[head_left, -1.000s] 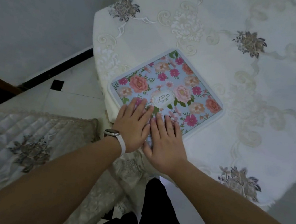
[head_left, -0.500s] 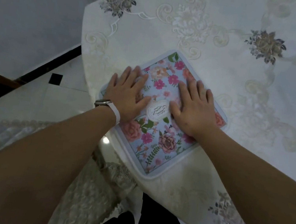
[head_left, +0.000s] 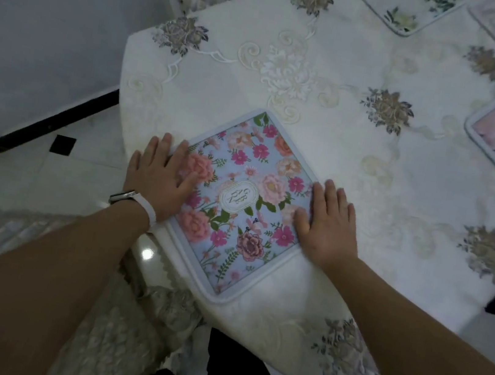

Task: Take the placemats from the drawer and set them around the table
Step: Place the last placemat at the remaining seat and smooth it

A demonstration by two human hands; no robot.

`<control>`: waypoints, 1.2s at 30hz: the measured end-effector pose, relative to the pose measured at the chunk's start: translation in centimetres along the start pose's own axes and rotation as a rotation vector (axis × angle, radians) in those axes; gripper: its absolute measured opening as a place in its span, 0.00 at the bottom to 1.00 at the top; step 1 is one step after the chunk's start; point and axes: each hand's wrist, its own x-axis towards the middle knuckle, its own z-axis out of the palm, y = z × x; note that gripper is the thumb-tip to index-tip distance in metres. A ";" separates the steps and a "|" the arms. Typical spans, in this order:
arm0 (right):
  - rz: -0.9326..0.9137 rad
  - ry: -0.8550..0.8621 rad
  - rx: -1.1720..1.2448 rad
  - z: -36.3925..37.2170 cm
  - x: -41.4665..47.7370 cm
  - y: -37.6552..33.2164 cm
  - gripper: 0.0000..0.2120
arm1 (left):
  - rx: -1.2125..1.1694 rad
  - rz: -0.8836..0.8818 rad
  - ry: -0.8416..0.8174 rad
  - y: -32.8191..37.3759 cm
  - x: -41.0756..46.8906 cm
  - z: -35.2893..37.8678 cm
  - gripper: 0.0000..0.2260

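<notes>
Both palms lie flat, fingers straight and gripping nothing, the left hand (head_left: 161,177) on the floral placemat's (head_left: 247,200) left side, the right hand (head_left: 328,228) on its right, at the table's (head_left: 329,125) near edge.

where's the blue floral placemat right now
In the head view the blue floral placemat lies flat on the tablecloth by the table's near corner, left hand on its left edge, right hand on its right edge.
</notes>
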 end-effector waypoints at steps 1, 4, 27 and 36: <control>0.012 -0.010 0.008 0.2 -1.4 -0.1 0.32 | -0.006 -0.009 -0.006 -0.3 -0.9 -0.1 0.32; 0.039 -0.070 0.021 0.7 -6.2 -0.8 0.33 | -0.005 -0.020 -0.047 -0.9 -4.7 0.1 0.31; 0.030 0.219 -0.155 -11.2 -28.4 -8.6 0.23 | -0.048 0.752 0.213 1.3 -23.1 -12.2 0.22; 0.221 0.231 -0.108 -12.9 -36.5 -5.9 0.23 | -0.082 0.893 0.177 6.5 -25.6 -11.5 0.23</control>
